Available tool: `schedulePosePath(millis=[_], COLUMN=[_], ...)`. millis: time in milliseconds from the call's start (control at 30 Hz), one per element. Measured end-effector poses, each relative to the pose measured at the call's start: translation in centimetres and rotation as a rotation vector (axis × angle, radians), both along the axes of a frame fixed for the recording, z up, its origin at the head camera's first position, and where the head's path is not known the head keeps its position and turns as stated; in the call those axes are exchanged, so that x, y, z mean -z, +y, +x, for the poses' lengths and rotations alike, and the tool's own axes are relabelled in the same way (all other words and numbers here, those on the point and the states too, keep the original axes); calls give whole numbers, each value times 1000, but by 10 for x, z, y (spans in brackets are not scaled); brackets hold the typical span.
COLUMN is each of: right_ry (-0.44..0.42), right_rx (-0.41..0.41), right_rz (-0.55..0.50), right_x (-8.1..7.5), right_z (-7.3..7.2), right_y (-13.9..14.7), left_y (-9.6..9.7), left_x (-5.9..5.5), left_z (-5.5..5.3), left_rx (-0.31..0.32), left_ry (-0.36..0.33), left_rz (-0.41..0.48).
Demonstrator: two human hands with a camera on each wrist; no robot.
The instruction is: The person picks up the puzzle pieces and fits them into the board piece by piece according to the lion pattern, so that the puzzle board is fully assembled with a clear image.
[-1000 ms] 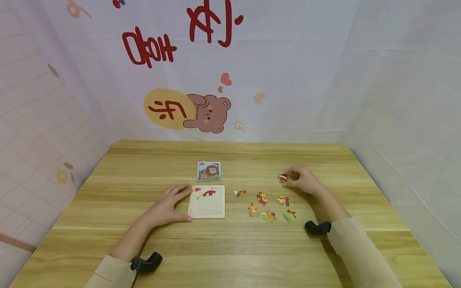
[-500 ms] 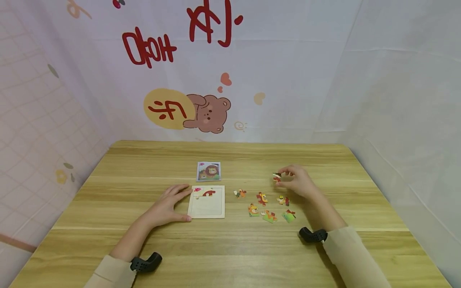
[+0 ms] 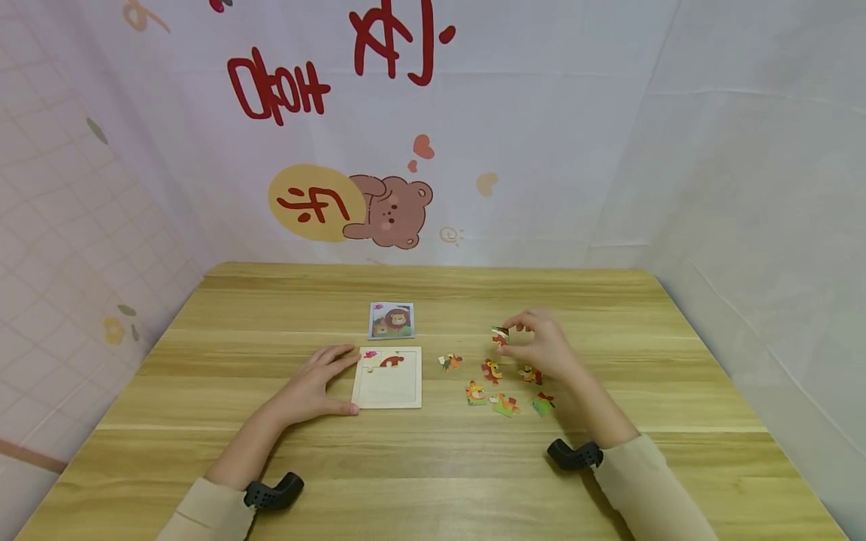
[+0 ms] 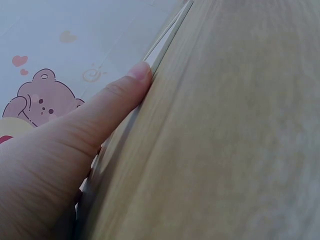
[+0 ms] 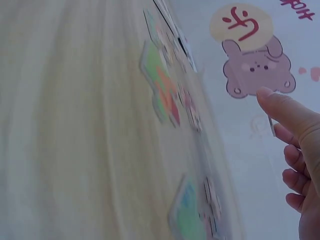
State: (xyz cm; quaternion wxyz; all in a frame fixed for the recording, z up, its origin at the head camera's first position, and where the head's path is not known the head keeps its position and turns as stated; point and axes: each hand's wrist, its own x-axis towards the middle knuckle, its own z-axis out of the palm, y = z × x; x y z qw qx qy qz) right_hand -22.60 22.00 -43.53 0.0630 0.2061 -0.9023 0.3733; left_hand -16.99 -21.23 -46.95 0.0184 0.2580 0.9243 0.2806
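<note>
My right hand (image 3: pixel 544 349) pinches a jigsaw puzzle piece (image 3: pixel 500 338), dark at the top and red-brown below, between thumb and fingers above the back row of loose pieces. In the right wrist view the held piece (image 5: pixel 272 127) shows only as a thin edge under the thumb. My left hand (image 3: pixel 313 392) lies at the left side of a square, pale puzzle tray (image 3: pixel 389 394). Its fingertips touch the upper left corner and its thumb the lower left one. Joined pieces (image 3: pixel 390 361) with a pink flower and a red-brown mane fill the tray's top left and top middle.
Several loose puzzle pieces (image 3: pixel 505 405) in orange, yellow and green lie right of the tray. A picture card (image 3: pixel 392 321) of lions lies behind it. Beyond the wooden table (image 3: pixel 433 481) hangs a printed cloth (image 3: pixel 541 135). Each wrist wears a black device (image 3: pixel 274 492).
My right hand has carried the pinched puzzle piece left, toward the tray, and its fingers now partly overlap a loose piece's surroundings. The left hand and tray stay where they were.
</note>
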Motion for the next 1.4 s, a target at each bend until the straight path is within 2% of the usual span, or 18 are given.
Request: schedulePosePath(millis=[200, 367, 567, 900, 1400], right_ry=[39, 98, 163, 158, 160], right_rx=[-16, -60, -91, -81, -60], right_rz=[2, -4, 31, 107, 207], right_x=[-1, 1, 3, 9, 20], right_z=[5, 10, 14, 19, 14], right_y=[-20, -40, -65, -97, -136], left_y=[-2, -2, -1, 0, -1], left_x=[0, -1, -2, -3, 1], left_z=[-1, -1, -1, 0, 0], left_rx=[1, 3, 0, 2, 5], left_ry=[-1, 6, -3, -4, -6], left_rz=[0, 3, -7, 2, 9])
